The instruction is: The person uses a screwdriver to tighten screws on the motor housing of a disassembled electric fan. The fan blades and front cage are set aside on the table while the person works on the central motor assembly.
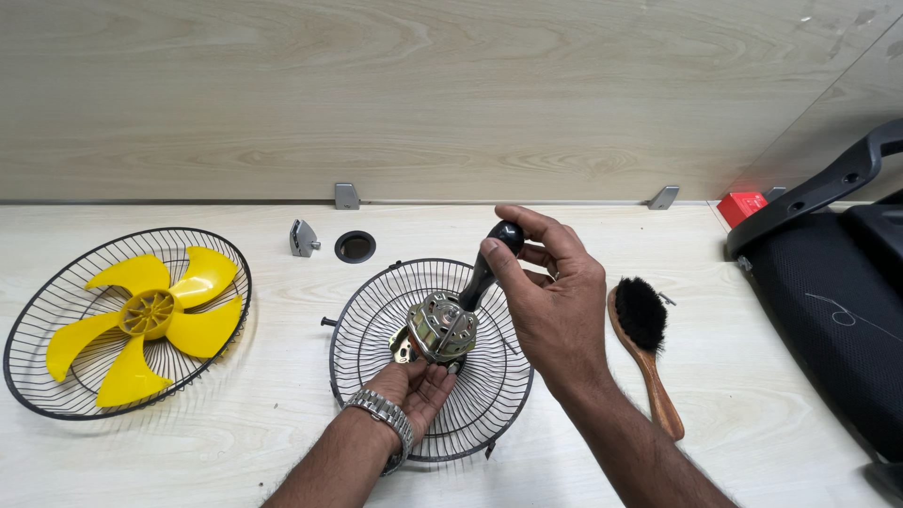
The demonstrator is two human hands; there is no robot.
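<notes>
Bare metal marks the fan motor (440, 329), which sits over the middle of the black wire guard (489, 414) lying flat on the pale wood-grain surface (734, 395). The left hand (414, 386) cups the motor from below, fingers curled up around its lower edge. The right hand (555, 301) comes in from above and to the right of the motor, fingers pinched round the black handle of a screwdriver (489, 265). The tool's long axis slants from the upper right down to the motor's top, so the right hand drives and the left steadies.

Left of the motor lies a second guard (28, 376) holding a yellow fan blade (150, 315). Right of it lies a wooden brush (644, 348), then a black chair (828, 301). A wood-panel wall (423, 94) rises behind.
</notes>
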